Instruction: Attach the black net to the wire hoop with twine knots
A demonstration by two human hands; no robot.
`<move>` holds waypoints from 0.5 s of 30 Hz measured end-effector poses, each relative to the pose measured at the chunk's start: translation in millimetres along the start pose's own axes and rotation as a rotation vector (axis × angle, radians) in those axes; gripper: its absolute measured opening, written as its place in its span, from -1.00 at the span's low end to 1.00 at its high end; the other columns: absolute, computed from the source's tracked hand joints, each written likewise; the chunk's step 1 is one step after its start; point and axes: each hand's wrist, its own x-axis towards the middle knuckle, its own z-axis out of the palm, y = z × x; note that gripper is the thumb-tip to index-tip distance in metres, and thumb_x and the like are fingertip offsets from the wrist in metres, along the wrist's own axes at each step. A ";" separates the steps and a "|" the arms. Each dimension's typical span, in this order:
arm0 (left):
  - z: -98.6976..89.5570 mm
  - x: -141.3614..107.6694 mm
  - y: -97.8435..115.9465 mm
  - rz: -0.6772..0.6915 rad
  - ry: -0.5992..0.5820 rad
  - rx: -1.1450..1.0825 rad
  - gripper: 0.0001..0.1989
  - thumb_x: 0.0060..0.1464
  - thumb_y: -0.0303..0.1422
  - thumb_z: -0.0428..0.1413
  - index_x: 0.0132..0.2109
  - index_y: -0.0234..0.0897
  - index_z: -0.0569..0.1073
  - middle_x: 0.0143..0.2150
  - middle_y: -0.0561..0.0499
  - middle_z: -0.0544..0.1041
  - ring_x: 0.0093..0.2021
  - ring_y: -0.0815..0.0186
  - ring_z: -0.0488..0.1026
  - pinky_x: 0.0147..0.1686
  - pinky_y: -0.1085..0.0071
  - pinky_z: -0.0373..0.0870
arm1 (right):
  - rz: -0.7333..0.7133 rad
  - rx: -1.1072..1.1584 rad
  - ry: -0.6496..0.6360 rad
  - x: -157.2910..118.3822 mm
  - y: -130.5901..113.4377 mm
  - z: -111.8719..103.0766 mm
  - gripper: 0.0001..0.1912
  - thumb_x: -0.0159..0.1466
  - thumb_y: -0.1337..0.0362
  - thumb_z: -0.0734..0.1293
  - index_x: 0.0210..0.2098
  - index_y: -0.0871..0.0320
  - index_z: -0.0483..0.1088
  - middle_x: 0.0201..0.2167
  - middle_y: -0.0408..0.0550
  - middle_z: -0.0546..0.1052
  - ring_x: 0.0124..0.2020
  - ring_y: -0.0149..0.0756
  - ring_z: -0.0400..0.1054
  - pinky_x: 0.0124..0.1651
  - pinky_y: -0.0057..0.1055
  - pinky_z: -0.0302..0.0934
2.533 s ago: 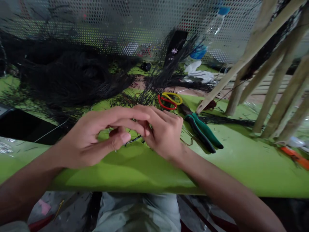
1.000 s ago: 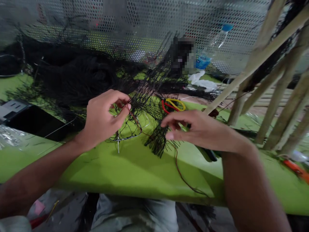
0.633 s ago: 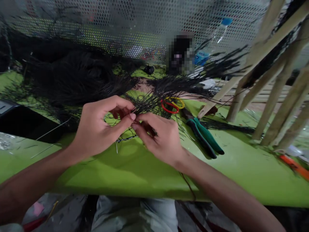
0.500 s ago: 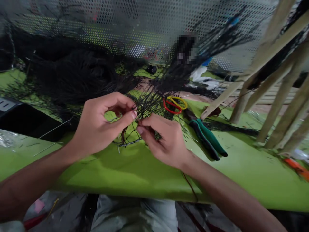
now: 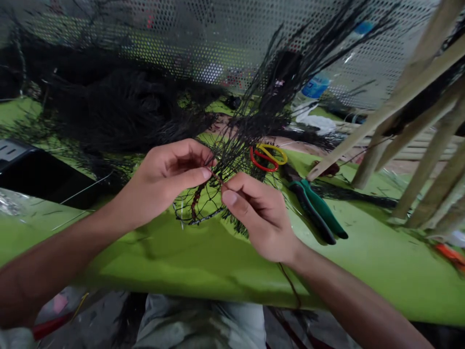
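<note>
A small black wire mesh frame (image 5: 203, 213) rests on the green table, with a brown braided cord (image 5: 195, 199) along it and long black strands (image 5: 254, 116) fanning out behind. My left hand (image 5: 170, 179) pinches a thin brown cord at the mesh's top. Just to the right, my right hand (image 5: 259, 208) pinches the same cord, so a short stretch shows between the fingertips. The cord's tail hangs below my right wrist over the table edge. Green-handled pliers (image 5: 316, 208) lie right of my right hand, beside scissors with red and yellow handles (image 5: 269, 157).
A heap of black fibre (image 5: 116, 106) covers the back left, near a black box (image 5: 43, 177). Wooden poles (image 5: 417, 160) stand at the right. A perforated metal panel (image 5: 218, 39) rises behind, with a blue-labelled bottle (image 5: 316, 87) before it. An orange object (image 5: 450, 254) lies far right.
My hands have drawn slightly apart, and a short length of brown cord now shows between them. More of the mesh and braided cord is visible. The view has shifted a little.
</note>
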 end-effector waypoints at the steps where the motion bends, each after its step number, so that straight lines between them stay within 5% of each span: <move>1: -0.3 0.0 -0.3 -0.012 -0.008 -0.023 -0.93 0.21 -0.40 0.27 -0.15 -0.17 0.62 -0.21 0.02 0.63 -0.19 0.26 0.59 -0.17 0.30 0.59 | -0.007 -0.044 0.030 -0.9 -1.6 0.8 -0.70 0.51 0.18 0.30 -0.35 0.15 0.34 -0.54 -0.27 0.20 -0.52 -0.52 0.00 -0.49 -0.52 -0.02; 9: 2.4 -1.7 7.8 -0.069 -0.042 -0.134 -0.84 0.07 -0.47 0.24 -0.21 -0.13 0.62 -0.22 0.04 0.62 -0.21 0.24 0.56 -0.22 0.27 0.56 | -0.090 -0.239 0.180 -1.8 -4.3 2.7 -0.82 0.48 0.28 0.35 -0.27 0.20 0.51 -0.60 -0.32 0.21 -0.58 -0.58 -0.02 -0.55 -0.54 -0.08; 15: 1.3 -2.9 8.7 -0.052 -0.087 -0.122 -0.93 0.15 -0.30 0.32 -0.27 -0.13 0.59 -0.32 0.03 0.52 -0.36 0.30 0.43 -0.44 0.35 0.43 | -0.086 -0.304 0.190 -0.4 -3.2 4.6 -0.79 0.47 0.28 0.35 -0.30 0.20 0.53 -0.62 -0.30 0.23 -0.59 -0.56 0.00 -0.55 -0.53 -0.06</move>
